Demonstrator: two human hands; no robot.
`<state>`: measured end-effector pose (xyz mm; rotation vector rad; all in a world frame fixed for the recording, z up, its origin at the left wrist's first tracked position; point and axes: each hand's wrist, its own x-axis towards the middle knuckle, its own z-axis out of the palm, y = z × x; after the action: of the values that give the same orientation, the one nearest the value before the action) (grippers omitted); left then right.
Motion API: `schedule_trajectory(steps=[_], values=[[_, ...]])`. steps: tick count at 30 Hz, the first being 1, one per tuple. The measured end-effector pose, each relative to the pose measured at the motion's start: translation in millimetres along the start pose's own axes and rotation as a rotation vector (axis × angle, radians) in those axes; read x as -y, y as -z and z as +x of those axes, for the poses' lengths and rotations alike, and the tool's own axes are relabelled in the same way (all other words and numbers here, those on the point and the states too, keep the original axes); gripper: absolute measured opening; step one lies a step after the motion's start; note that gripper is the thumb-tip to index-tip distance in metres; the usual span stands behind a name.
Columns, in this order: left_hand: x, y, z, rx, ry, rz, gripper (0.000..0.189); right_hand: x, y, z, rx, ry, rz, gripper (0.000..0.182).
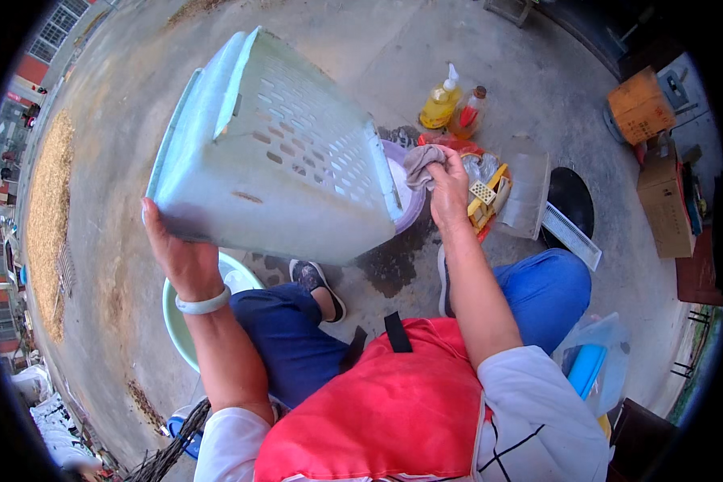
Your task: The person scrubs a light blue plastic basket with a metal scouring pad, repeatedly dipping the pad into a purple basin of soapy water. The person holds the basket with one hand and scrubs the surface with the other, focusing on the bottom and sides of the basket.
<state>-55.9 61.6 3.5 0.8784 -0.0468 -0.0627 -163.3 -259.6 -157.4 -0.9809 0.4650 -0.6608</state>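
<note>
A pale blue-green plastic basket (301,217) with slotted sides is held tilted in front of me. My left hand (184,259) grips its lower left end, the thumb showing along the edge and the other fingers hidden. In my right hand (449,187) is a bunched greyish cloth (422,165), just right of the basket and apart from it. Behind the basket's right end stands a lilac basin (419,208), partly hidden. A pale green basin (172,307) with liquid in it sits below my left hand, beside my leg.
Beyond my right hand stand a pump bottle of yellow liquid (441,102) and a capped bottle (467,114). A clear plastic bin (524,193), a black round lid-like object (569,193) and a white slotted strip (569,235) lie to the right. Cardboard boxes (663,199) stand farther right. Wet patches (391,265) mark the concrete.
</note>
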Motion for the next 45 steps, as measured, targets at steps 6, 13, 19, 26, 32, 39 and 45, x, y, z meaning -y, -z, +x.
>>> schedule_trajectory(steps=[6,13,19,26,32,39,45], values=[[-2,0,1,-0.095,-0.019,0.024,0.046,-16,19,3,0.028,-0.176,0.176,0.023],[-7,3,1,-0.061,-0.006,-0.015,0.046,-12,35,-13,0.200,-0.299,0.143,0.027],[-5,5,3,-0.083,-0.037,0.005,0.044,-12,-9,-50,0.256,-0.342,-0.246,0.022],[3,-13,-12,-0.060,-0.073,0.061,0.047,-45,-11,-48,0.026,-0.149,-0.513,0.017],[7,-13,-13,-0.004,-0.069,0.052,0.049,-56,-17,-30,-0.162,-0.078,-0.630,0.017],[-4,-4,-4,-0.074,-0.087,-0.014,0.049,-58,6,-13,-0.166,-0.314,0.017,0.018],[-10,-1,-3,-0.071,-0.107,-0.036,0.049,-26,13,-43,0.039,-0.433,0.336,0.026]])
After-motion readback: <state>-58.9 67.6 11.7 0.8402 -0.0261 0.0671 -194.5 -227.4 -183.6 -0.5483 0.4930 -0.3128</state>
